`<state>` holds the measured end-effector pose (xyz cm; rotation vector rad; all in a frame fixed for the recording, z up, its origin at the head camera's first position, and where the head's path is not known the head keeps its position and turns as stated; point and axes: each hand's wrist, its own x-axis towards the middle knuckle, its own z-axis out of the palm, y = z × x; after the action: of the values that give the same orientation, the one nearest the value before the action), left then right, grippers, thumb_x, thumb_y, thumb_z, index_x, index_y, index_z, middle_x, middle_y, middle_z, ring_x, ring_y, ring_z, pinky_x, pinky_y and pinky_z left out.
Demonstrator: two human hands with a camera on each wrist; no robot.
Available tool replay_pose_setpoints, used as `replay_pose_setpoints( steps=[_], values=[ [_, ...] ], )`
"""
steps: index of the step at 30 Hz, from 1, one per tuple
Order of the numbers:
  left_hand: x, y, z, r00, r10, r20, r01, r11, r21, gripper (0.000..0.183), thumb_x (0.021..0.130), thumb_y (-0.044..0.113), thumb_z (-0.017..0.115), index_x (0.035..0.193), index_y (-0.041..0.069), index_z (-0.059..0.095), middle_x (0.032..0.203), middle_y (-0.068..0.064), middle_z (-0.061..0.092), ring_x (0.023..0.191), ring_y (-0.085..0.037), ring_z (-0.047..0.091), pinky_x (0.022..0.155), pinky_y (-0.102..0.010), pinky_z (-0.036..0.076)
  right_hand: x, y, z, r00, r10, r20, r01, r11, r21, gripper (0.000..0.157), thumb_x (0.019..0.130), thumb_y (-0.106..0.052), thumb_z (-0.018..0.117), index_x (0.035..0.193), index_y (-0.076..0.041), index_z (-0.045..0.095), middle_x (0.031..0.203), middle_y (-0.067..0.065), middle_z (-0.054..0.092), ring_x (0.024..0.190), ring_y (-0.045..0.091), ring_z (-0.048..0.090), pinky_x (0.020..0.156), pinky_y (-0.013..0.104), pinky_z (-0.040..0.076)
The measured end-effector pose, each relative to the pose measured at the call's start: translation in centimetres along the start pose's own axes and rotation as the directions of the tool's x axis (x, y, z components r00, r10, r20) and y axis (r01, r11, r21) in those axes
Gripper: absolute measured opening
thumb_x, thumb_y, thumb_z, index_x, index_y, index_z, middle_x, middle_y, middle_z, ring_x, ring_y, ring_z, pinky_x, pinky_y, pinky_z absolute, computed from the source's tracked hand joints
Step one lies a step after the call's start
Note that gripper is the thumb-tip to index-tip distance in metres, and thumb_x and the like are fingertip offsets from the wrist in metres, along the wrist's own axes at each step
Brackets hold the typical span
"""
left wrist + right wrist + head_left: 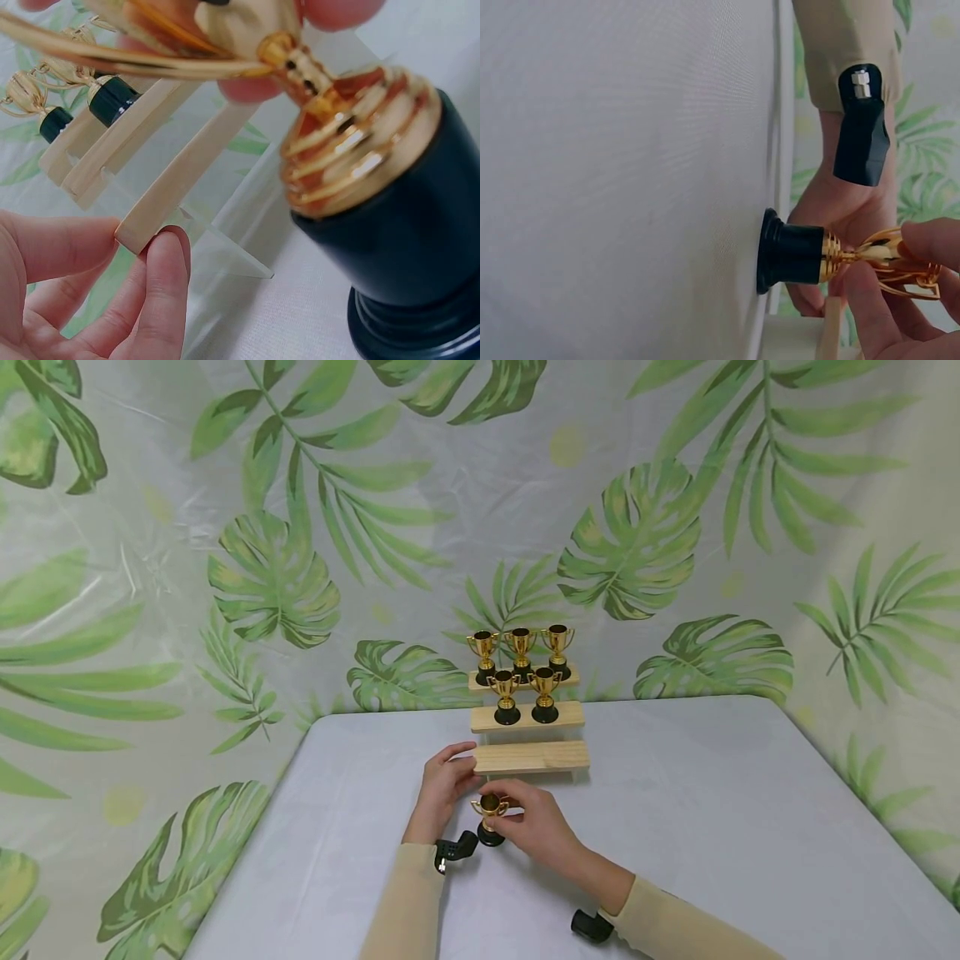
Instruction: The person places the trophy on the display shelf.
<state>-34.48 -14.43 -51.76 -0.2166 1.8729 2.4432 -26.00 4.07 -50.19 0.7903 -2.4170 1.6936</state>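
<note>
My right hand (536, 822) pinches a small gold trophy cup (491, 807) with a black base, upright in front of the stand; in the right wrist view its base (791, 253) is close to the tabletop. With thumb and fingers, my left hand (444, 783) grips the left end of the lowest wooden step (532, 757) of a three-step stand. The left wrist view shows that thumb and finger pinching the board's end (139, 234), with the held trophy's black base (390, 232) large in front. No trophy stands on the lowest step.
Two trophies (545, 695) stand on the middle step (566, 714), and three more, among them one trophy (558, 650), on the top step. Clear side supports (232, 251) hold up the boards. A white cloth covers the table (697, 793); a leaf-print sheet (465, 502) hangs behind.
</note>
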Motion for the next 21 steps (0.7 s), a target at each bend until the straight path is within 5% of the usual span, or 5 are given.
replay_pose_setpoints(
  steps=[21],
  values=[
    [0.1,-0.3,0.0,1.0,0.023,0.007,-0.023,1.0,0.001,0.036,0.092,0.001,0.066,0.128,0.0,0.065,0.107,-0.018,0.071,0.089,-0.021,0.07,0.08,-0.036,0.058,0.1,-0.3,-1.4,1.0,0.011,-0.011,-0.011,1.0,-0.004,0.043,0.087,-0.004,0.078,0.126,-0.018,0.068,0.113,-0.008,0.068,0.099,0.013,0.067,0.077,0.026,0.058]
  ],
)
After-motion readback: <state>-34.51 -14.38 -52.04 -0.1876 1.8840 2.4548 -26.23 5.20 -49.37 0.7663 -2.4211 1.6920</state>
